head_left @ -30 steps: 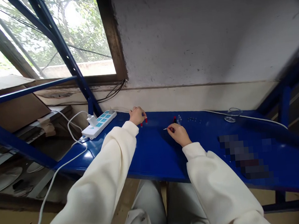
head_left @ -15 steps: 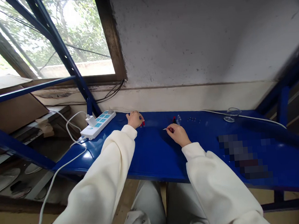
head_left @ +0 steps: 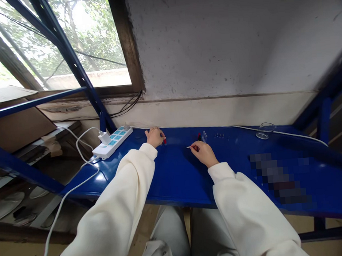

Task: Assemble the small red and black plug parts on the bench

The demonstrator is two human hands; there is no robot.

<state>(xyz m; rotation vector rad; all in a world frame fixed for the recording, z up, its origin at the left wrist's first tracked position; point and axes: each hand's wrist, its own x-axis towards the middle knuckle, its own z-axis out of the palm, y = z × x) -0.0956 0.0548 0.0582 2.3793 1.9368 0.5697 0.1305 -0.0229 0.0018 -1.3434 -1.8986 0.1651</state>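
My left hand (head_left: pixel 154 137) is at the back of the blue table, its fingers pinched together right at some small red pieces (head_left: pixel 165 141). The fingers partly hide these pieces, and one seems to be in the pinch. My right hand (head_left: pixel 203 152) is closed in a pinch on a thin, pale, pointed piece (head_left: pixel 188 147), its tip facing left. Just behind the right hand is a little group of red and black pieces (head_left: pixel 199 136) beside upright clear tubes (head_left: pixel 204 136). Several tiny clear bits (head_left: pixel 219 135) stand farther right.
A white power strip (head_left: pixel 113 142) with a plugged-in adapter lies at the table's left, its cord hanging over the edge. A clear glass (head_left: pixel 265 131) stands at the back right by a white cable (head_left: pixel 302 137). A blurred-out patch (head_left: pixel 281 180) covers the right side.
My left hand has shifted very slightly at the red pieces, and less red shows beside its fingers. The right hand stays in place with the pale piece.
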